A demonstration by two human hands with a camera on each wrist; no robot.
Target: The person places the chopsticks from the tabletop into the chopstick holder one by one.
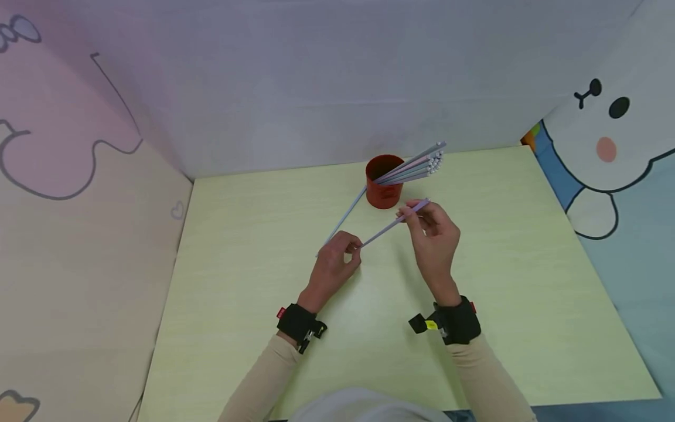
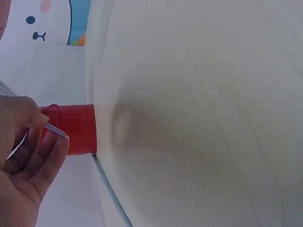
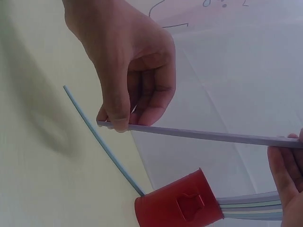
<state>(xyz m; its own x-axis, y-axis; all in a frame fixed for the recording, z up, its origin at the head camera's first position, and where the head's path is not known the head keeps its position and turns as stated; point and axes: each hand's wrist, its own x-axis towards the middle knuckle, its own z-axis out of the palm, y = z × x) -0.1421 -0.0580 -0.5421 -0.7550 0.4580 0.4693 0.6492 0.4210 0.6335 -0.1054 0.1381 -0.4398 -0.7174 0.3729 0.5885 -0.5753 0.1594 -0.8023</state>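
A thin lavender stick (image 1: 384,230) slants between both hands above the table. My left hand (image 1: 333,261) pinches its lower end between thumb and fingertips. Higher up, the right hand (image 1: 435,237) holds the other end between thumb and fingers, with a short length showing past them. In the right wrist view, the stick (image 3: 203,135) spans from the left hand (image 3: 137,66) to the right hand's fingers (image 3: 289,175) at the edge. Just beyond the hands stands a red cup (image 1: 383,196), with a bundle of pale sticks (image 1: 419,167) leaning out to the right.
A light-blue stick (image 1: 348,212) runs from beside the cup down toward the left hand, which overlaps its near end in the head view. Pale wood-look table (image 1: 237,246) lies under everything. Cloth walls with cartoon drawings (image 1: 606,149) rise behind and at both sides.
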